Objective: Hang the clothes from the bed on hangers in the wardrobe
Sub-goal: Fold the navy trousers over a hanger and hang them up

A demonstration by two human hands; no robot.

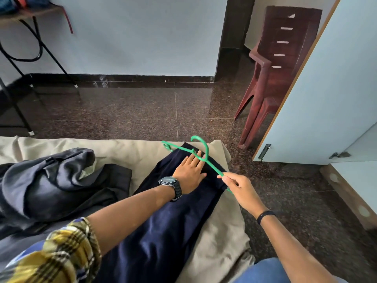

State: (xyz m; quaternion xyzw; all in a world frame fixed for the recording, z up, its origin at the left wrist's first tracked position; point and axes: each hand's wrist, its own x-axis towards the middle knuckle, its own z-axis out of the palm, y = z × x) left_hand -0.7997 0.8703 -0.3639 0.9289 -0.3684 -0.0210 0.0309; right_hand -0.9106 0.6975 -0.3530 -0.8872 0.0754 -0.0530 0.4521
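Note:
A dark navy garment [163, 225] lies lengthwise on the beige bed cover [220, 237], folded over at its far end. My left hand [189, 172] rests flat on that far end with straight fingers. A green plastic hanger [201, 155] lies across the garment's far end, its hook pointing away from me. My right hand [237, 186] pinches the hanger's near arm between thumb and fingers. The open wardrobe door [318, 94] stands at the right.
A heap of grey and black clothes [53, 180] lies on the bed to the left. Stacked maroon plastic chairs [273, 74] stand by the wardrobe door. A folding table [30, 15] stands at far left on the dark granite floor [142, 111].

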